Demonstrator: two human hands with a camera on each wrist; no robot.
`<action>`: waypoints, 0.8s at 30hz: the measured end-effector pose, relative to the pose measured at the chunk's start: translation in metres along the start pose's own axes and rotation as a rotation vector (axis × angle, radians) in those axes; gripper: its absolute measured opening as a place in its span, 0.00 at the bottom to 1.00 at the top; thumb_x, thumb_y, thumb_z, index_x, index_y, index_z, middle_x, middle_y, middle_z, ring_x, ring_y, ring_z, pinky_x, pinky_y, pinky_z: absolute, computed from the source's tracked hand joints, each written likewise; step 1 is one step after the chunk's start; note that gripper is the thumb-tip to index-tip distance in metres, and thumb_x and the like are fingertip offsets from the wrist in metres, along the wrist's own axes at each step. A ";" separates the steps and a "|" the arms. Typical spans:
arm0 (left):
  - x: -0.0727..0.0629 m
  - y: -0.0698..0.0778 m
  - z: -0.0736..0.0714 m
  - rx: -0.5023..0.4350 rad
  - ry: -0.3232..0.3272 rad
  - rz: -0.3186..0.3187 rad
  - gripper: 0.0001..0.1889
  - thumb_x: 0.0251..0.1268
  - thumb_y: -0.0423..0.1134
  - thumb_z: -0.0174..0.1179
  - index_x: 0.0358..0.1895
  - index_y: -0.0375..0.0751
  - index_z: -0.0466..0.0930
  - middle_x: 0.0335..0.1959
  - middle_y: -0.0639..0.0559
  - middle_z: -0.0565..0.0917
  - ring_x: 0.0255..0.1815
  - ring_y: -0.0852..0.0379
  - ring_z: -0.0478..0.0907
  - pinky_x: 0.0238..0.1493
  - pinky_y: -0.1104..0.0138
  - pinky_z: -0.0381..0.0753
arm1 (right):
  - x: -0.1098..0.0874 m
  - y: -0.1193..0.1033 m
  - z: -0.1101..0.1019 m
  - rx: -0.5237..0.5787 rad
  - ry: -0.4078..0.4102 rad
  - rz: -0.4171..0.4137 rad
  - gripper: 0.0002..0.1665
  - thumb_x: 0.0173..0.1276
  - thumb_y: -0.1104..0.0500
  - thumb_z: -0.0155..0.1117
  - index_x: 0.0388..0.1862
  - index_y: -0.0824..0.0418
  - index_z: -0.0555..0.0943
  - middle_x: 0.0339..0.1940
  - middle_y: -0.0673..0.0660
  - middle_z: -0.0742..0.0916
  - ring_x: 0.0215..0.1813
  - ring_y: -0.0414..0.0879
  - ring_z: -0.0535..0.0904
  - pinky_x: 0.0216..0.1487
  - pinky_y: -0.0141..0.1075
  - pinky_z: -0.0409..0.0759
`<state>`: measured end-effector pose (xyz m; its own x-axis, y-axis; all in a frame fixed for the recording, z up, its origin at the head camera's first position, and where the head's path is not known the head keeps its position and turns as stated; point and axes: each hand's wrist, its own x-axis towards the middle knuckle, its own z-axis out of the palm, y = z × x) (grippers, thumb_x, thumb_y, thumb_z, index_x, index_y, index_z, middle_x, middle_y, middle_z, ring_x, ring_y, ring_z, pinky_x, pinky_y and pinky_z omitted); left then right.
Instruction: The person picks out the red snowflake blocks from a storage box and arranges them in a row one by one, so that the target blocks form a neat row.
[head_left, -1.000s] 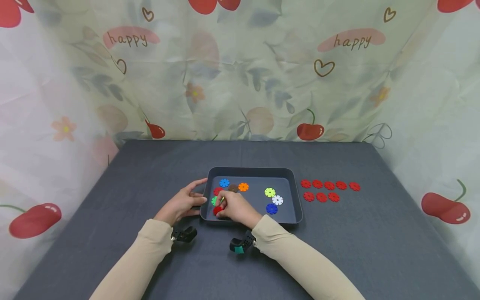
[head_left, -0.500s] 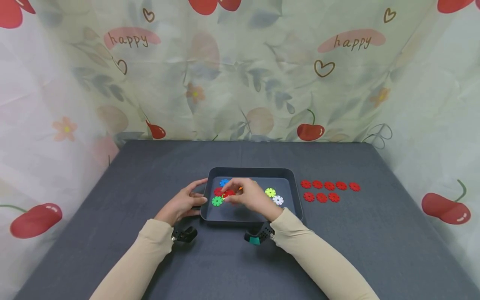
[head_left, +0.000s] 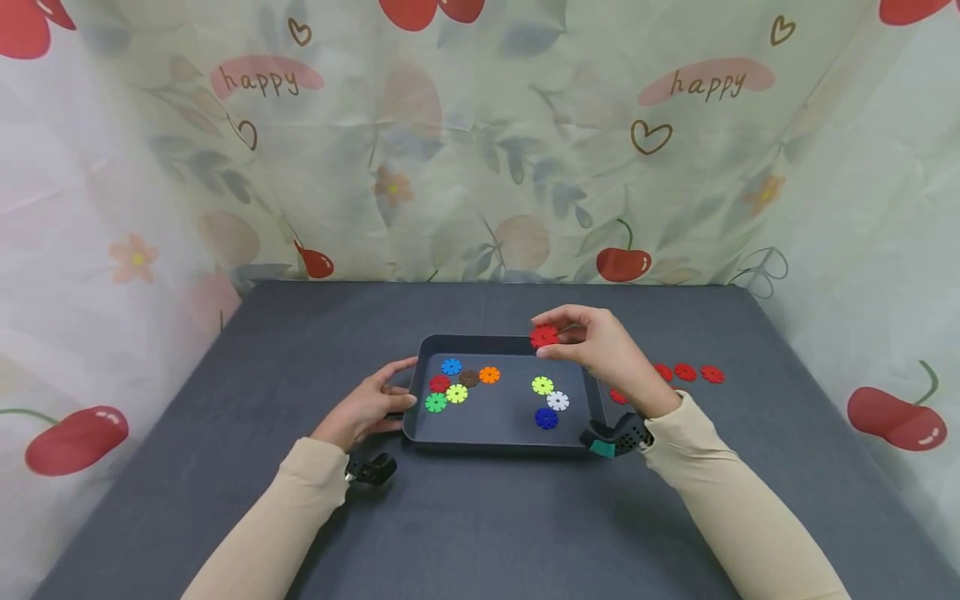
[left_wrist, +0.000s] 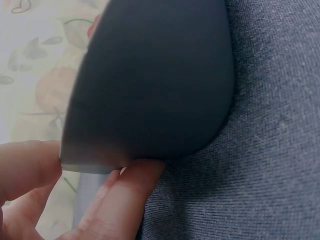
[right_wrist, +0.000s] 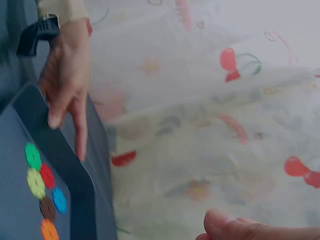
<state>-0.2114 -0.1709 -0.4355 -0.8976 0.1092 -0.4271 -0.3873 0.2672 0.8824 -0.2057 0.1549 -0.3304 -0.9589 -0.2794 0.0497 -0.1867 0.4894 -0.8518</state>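
My left hand (head_left: pixel 367 408) holds the left wall of a dark grey tray (head_left: pixel 495 446); in the right wrist view the thumb sits over the rim, the fingers along the outside. My right hand (head_left: pixel 600 342) pinches a red notched disc (head_left: pixel 543 336) between thumb and fingers, raised at the tray's back right. In the tray's left half lie notched discs: a blue disc (head_left: pixel 451 367), a red one, a brown one, an orange disc (head_left: pixel 490 375), a yellow-green one and a green disc (head_left: pixel 436 402). To the right lie a yellow-green disc (head_left: pixel 542 385), a white disc (head_left: pixel 557 401) and a dark blue disc (head_left: pixel 546 418).
Several red discs (head_left: pixel 685 372) lie on the dark cloth-covered table (head_left: pixel 480 525) right of the tray, partly hidden by the right hand and wrist. A printed curtain (head_left: pixel 465 167) hangs behind the table and along both sides.
My right hand has lifted the red disc from low in the tray's left part and carried it right and back. The left hand stays at the tray's wall.
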 end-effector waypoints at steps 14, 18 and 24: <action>-0.001 0.001 0.002 -0.005 0.025 -0.026 0.36 0.67 0.31 0.59 0.73 0.66 0.59 0.64 0.35 0.69 0.52 0.45 0.79 0.46 0.56 0.84 | -0.032 0.042 -0.092 -0.163 0.220 0.121 0.36 0.56 0.41 0.72 0.60 0.55 0.78 0.42 0.43 0.88 0.39 0.27 0.81 0.44 0.30 0.77; -0.001 0.001 0.001 -0.009 0.022 -0.017 0.36 0.67 0.31 0.58 0.73 0.65 0.59 0.63 0.35 0.70 0.50 0.47 0.81 0.44 0.57 0.84 | -0.042 0.064 -0.107 -0.151 0.245 0.175 0.38 0.56 0.39 0.71 0.62 0.56 0.76 0.39 0.35 0.87 0.39 0.25 0.81 0.43 0.30 0.75; 0.000 0.000 0.002 -0.014 0.019 -0.009 0.37 0.67 0.30 0.58 0.74 0.65 0.57 0.61 0.35 0.72 0.44 0.50 0.84 0.42 0.58 0.85 | -0.055 0.104 -0.119 -0.161 0.230 0.237 0.39 0.58 0.40 0.70 0.62 0.61 0.74 0.33 0.30 0.84 0.36 0.26 0.81 0.38 0.31 0.76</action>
<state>-0.2110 -0.1688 -0.4357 -0.8977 0.0889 -0.4316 -0.3984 0.2546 0.8811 -0.1976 0.3193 -0.3597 -0.9991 0.0416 -0.0078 0.0329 0.6471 -0.7617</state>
